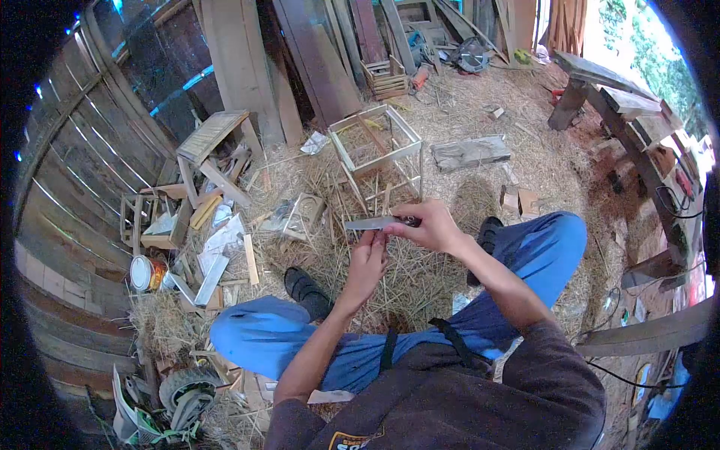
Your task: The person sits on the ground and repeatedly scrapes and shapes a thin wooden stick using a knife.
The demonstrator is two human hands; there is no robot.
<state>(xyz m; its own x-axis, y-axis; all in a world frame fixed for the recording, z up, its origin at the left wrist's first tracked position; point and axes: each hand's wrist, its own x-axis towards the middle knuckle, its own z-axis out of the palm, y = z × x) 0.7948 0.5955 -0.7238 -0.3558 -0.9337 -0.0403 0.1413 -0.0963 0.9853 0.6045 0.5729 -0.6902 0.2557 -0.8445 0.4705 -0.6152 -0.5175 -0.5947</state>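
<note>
Both hands meet at knife (373,223): right hand (429,226) grips handle, left hand (369,257) beneath blade.

A rough woodworking shed: long weathered planks (315,60) are leaning against the slatted board wall (90,172), an unfinished pale wooden frame crate (377,142) is standing on the straw-strewn earth floor (465,187), a small slatted wooden stool (212,142) is sitting among pale timber offcuts (217,255), and a heavy plank desk (630,112) is running along the open, sunlit side.
</note>
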